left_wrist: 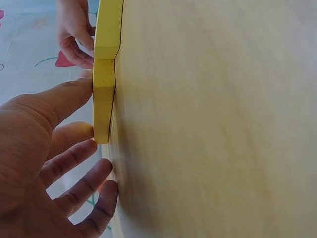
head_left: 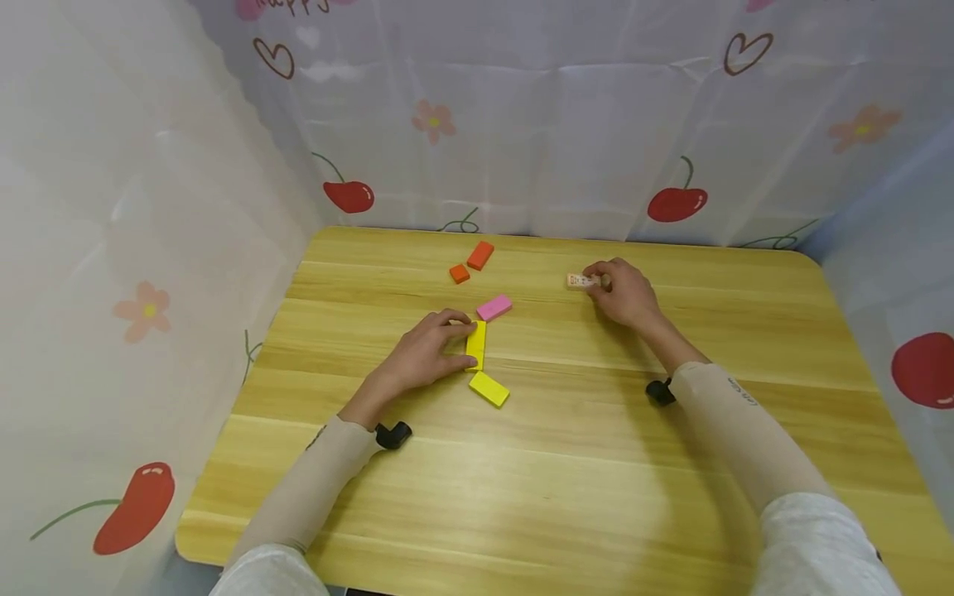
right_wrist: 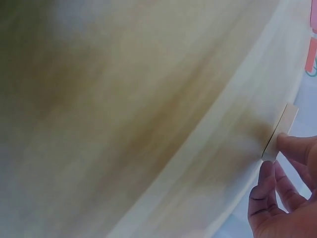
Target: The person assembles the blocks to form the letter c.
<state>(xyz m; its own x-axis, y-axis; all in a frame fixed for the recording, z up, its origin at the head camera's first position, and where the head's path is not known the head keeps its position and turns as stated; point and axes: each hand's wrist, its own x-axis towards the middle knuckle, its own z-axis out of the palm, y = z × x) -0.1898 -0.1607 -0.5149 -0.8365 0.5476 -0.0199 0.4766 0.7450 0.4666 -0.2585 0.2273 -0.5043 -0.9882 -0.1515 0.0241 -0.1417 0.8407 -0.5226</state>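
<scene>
Inward from the left edge of the table (head_left: 551, 480), the left hand (head_left: 426, 352) is gripping a yellow block (head_left: 476, 345) beside a second yellow block (head_left: 489, 389); nearer the back edge, the right hand (head_left: 626, 293) is pinching a pale printed block (head_left: 579, 281).

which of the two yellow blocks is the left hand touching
The upper yellow block in the head view: the left hand has its thumb and a fingertip on it. The other yellow block lies slanted below it, untouched.

"happy" (head_left: 298, 7) on patterned curtain (head_left: 551, 157)
</scene>
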